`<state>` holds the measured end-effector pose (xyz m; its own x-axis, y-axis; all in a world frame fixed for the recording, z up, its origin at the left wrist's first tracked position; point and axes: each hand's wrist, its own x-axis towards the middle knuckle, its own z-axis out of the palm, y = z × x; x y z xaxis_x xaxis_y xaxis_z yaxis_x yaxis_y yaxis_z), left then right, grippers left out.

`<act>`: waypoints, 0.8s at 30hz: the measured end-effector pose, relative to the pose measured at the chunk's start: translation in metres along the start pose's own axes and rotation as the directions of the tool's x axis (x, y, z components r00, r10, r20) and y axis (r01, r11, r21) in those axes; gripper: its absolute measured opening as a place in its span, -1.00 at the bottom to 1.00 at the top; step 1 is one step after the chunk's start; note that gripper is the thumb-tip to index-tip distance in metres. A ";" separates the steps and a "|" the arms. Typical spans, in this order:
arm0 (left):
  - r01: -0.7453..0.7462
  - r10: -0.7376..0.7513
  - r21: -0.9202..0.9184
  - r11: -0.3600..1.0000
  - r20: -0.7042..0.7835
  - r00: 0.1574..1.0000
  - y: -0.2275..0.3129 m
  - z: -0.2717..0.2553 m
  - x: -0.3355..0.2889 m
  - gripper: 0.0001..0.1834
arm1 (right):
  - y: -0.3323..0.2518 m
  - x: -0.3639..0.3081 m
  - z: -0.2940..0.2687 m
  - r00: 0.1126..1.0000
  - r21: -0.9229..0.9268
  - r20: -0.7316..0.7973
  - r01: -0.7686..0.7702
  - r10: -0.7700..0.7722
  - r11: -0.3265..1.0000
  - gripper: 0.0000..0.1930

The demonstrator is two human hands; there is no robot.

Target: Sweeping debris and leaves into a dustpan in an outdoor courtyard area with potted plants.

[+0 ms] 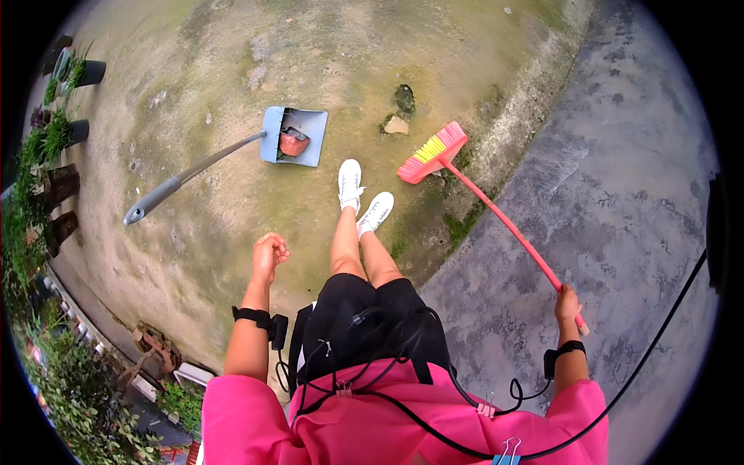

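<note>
My right hand (568, 303) is wrapped round the end of a red broom handle. The broom (504, 221) slants away to the left, its pink and yellow bristles (434, 153) resting on the ground ahead of my feet. My left hand (270, 253) hangs in front of me with its fingers curled in and nothing visible in them. Ahead and to the left, apart from that hand, a blue-grey dustpan (270, 136) lies on the ground, its long handle (174, 186) pointing left. Inside the pan is a reddish lump (293, 142) with some dark bits, too small to name.
A pale stone chip (397, 125) lies beside a dark patch (404, 98) on the mossy concrete. Potted plants (77, 132) line the far left, and bushes (85, 387) stand lower left. Darker grey paving (620, 155) runs along the right. A black cable (655, 341) crosses my right side.
</note>
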<state>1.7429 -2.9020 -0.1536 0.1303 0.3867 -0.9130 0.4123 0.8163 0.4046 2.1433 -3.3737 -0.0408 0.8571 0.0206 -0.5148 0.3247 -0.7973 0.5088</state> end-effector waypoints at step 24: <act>0.050 0.129 -0.489 0.871 0.325 0.937 0.208 -0.008 -0.128 -0.41 | -0.006 -0.061 -0.073 0.658 0.498 0.739 -0.390 -0.144 0.774 -0.77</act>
<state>1.8049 -2.7784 0.0476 0.4686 0.3279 -0.8203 -0.0759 0.9401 0.3324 2.1178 -3.3261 0.0378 0.2218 -0.3175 -0.9220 -0.2826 -0.9258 0.2508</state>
